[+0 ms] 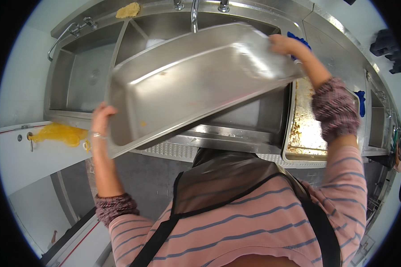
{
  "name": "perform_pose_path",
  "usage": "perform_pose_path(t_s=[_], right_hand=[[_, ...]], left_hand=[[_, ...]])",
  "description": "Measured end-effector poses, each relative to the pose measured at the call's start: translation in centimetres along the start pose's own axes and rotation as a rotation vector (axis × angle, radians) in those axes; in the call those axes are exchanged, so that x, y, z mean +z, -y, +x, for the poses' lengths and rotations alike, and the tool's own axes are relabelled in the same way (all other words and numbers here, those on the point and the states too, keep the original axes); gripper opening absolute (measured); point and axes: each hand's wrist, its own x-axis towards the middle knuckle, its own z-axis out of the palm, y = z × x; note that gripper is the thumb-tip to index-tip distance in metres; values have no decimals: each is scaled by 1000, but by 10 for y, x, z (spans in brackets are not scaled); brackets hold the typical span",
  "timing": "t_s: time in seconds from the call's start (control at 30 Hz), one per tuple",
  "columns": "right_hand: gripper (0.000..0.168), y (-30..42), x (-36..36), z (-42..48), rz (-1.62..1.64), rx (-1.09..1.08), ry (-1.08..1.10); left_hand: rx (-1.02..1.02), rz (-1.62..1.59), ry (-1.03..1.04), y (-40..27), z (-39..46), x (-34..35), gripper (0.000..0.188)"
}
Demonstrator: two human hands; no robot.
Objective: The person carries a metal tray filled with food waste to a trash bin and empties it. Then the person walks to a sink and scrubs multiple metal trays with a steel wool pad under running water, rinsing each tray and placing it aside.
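A large, deep stainless-steel pan (pixel 193 83) hangs tilted over the middle sink basin (pixel 200 20), its inside facing me. My left hand (pixel 101 121) grips the pan's rim at the left end. At the upper right end, my right hand (pixel 284 45) holds the opposite rim. Small orange-brown specks of residue cling to the pan's inside. Behind the pan's far edge the chrome faucet spout (pixel 194 15) comes down. Much of the basin is hidden beneath the pan, and motion blurs the pan's right end.
Right of the basin lies a sheet tray (pixel 307 130) with brown, greasy residue. A blue cloth or glove (pixel 299 40) is behind my right hand. A second basin (pixel 87 73) stands left. A yellow sponge-like piece (pixel 128 10) rests on the back ledge; yellow plastic (pixel 60 133) hangs at left.
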Motion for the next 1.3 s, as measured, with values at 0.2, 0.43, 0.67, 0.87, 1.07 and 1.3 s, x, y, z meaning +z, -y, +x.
perform_pose_path(t_s=[0.2, 0.43, 0.67, 0.87, 1.07, 1.3], right_hand=[[52, 107, 120, 43, 1102, -163, 263], [50, 138, 222, 35, 259, -232, -302], [45, 82, 276, 64, 313, -224, -150], [35, 71, 269, 17, -252, -31, -634], [28, 60, 223, 23, 523, 359, -446], [35, 240, 129, -52, 919, -28, -624]], left_hand=[[163, 316, -434, -150, -161, -67, 28], [350, 406, -411, -247, -206, 41, 33], [567, 668, -410, -249, -165, 86, 30], [558, 660, -243, -200, -114, 93, 17], [680, 604, -250, -163, -68, 76, 14], [579, 595, -268, -150, -55, 53, 14]])
